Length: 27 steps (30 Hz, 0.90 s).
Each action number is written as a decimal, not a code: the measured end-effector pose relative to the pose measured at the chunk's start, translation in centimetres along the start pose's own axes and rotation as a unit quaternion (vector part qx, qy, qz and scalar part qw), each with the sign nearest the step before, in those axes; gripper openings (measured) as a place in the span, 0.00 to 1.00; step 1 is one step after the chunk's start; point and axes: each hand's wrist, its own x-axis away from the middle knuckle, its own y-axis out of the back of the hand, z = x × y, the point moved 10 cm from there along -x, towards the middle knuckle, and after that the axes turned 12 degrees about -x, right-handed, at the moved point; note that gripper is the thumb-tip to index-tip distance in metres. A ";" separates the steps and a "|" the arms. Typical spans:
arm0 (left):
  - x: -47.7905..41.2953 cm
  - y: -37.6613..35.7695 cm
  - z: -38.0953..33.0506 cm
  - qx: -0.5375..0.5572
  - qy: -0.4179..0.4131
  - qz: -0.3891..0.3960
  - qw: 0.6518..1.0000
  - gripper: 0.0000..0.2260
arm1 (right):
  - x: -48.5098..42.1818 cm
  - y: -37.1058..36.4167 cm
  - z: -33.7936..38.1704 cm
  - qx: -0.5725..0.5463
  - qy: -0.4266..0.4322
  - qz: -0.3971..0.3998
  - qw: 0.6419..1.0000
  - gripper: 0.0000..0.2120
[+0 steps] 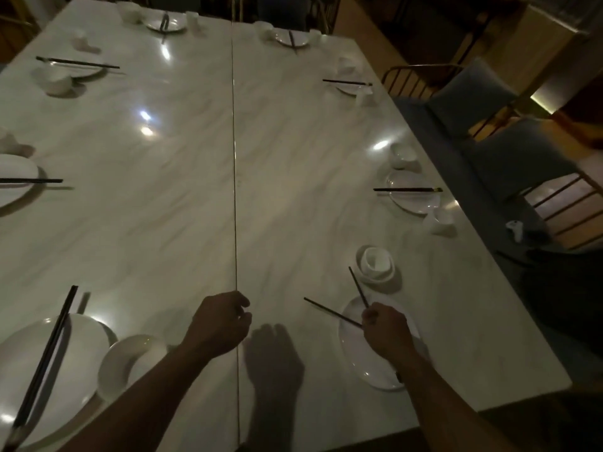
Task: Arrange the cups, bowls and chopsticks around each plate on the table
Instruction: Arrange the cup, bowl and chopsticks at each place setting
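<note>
At the near left edge of the pale marble bench, a white plate is sitting with a dark pair of chopsticks lying diagonally across it. A white bowl is resting just beside that plate on its right. Moving toward the middle, the left hand is hovering over the seam that is running down the bench; its fingers are hanging loosely curled and are holding nothing, and its shadow is falling on the surface just to its right. Further right, the right hand is gripping a second pair of chopsticks, its fingers clamped round their near ends. The two sticks are splaying apart in a V, one pointing left and the other pointing up toward the far side. This hand is hanging above another plate, which is lying near the bench's near right corner, and the forearm is crossing its right side. Just beyond that plate, a small cup is sitting inside a small bowl. Along the right edge, farther away, a set place is showing: a far plate carrying chopsticks across it, with a bowl beyond it and a cup on its near side. Cushioned chairs are standing off the bench's right side.
</note>
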 end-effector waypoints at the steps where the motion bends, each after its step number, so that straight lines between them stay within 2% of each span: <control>1: 0.0 -0.4 -0.7 0.003 -0.002 0.006 1.000 0.12 | 0.3 0.5 -0.6 -0.003 -0.005 -0.005 1.000 0.04; 7: 0.4 -4.2 -5.5 0.014 -0.015 0.057 0.998 0.12 | 0.7 2.9 -3.4 -0.002 -0.008 -0.024 1.000 0.05; 10: 0.9 -6.2 -6.8 0.020 0.008 0.085 0.996 0.12 | -0.1 3.2 -3.8 0.006 0.009 -0.021 1.000 0.05; 13: 1.1 -8.6 -7.7 0.052 0.059 0.121 0.990 0.12 | -1.8 2.7 -4.2 0.001 0.022 -0.002 1.000 0.04; 17: 1.1 -11.4 -9.1 0.154 0.180 0.136 0.962 0.09 | -4.5 1.3 -4.7 -0.005 0.027 0.057 0.998 0.06; 21: 1.2 -13.8 -11.2 0.226 0.280 0.106 0.927 0.12 | -6.5 -0.1 -5.6 0.016 0.052 0.124 0.991 0.07; 24: 1.3 -14.6 -13.3 0.197 0.310 0.078 0.927 0.16 | -7.5 -0.7 -5.7 0.005 0.063 0.172 0.983 0.06; 27: 1.6 -14.1 -15.0 0.173 0.331 0.037 0.927 0.13 | -7.8 -0.7 -5.4 -0.027 0.075 0.190 0.978 0.07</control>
